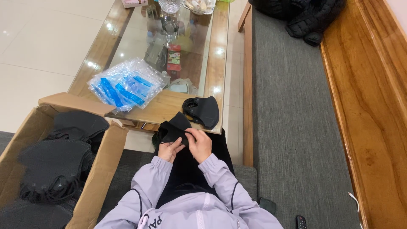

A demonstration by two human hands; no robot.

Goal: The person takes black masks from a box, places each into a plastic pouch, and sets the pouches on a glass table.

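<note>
Both my hands hold one black face mask [174, 127] over my lap. My left hand [170, 150] grips its lower edge from below. My right hand [200, 144] pinches its right side. A second black mask [202, 111] lies on the near corner of the wooden, glass-topped table [165, 108], just beyond my hands. A pile of clear plastic bags with blue strips [125, 85] rests on the table to the left. An open cardboard box [95, 169] at my left holds stacks of several black masks [55, 161].
Grey cushioned bench [292, 118] with a wooden back [369, 93] runs along my right. A black jacket [305, 17] lies at its far end. A remote [301, 222] and a dark phone [267, 205] lie on the cushion near me. Bottles and a glass dish stand at the table's far end.
</note>
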